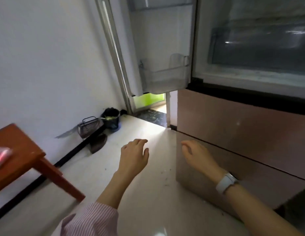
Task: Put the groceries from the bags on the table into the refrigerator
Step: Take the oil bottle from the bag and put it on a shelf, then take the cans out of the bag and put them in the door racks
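Note:
The refrigerator (233, 120) stands at the right with its upper door (158, 48) swung open toward the left; a clear door bin (163, 75) on it looks empty. The lit upper compartment (257, 48) shows a clear drawer, contents blurred. My left hand (133, 156) hovers over the floor with relaxed fingers, holding nothing. My right hand (197, 155), a white watch on its wrist, hangs in front of the pinkish lower drawers, also holding nothing. A pink bag (1, 156) lies on the red-brown table (20, 150) at the left edge.
A black bin (110, 120) with green scraps and a dark wire basket (88, 126) stand against the white wall. A dark dustpan-like thing (98, 143) lies on the pale floor (148, 193). A doorway (153, 106) shows behind the open door.

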{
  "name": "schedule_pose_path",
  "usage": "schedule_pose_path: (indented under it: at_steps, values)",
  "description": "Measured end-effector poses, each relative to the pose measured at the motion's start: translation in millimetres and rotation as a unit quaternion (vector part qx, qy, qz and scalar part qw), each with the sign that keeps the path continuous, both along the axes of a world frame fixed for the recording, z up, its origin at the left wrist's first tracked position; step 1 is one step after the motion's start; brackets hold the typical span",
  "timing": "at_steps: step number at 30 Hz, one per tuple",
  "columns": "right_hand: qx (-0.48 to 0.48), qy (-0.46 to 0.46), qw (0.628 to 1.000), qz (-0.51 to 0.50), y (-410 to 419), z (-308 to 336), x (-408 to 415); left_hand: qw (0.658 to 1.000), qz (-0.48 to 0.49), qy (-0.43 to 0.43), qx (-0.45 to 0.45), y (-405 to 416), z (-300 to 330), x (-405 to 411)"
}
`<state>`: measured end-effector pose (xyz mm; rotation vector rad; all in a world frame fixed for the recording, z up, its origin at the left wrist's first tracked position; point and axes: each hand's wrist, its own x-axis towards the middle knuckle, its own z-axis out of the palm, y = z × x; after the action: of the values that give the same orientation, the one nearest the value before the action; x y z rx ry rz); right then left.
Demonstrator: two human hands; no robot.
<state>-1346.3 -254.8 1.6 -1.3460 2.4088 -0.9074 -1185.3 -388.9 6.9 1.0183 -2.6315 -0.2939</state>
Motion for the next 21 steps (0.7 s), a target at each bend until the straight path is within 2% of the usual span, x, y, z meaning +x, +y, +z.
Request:
schedule_pose_path:
  at_steps: [5,11,17,21]
  values:
    - [-0.003,-0.022,0.992,0.126,-64.9,-8.5,109.1,0.990,0.140,0.003,0.009,-19.0,-2.0,128.8]
    - [-0.037,-0.025,0.965,0.258,-145.0,-5.7,268.8,0.953,0.299,0.040,0.031,-35.0,6.9,304.1]
    - [-0.003,-0.048,0.935,0.352,-209.8,-5.1,436.8,0.915,0.401,0.032,0.035,-63.4,5.7,476.7]
    - [0.006,-0.069,0.925,0.373,-243.3,-11.2,508.5,0.894,0.444,0.055,0.040,-93.5,6.8,551.3]
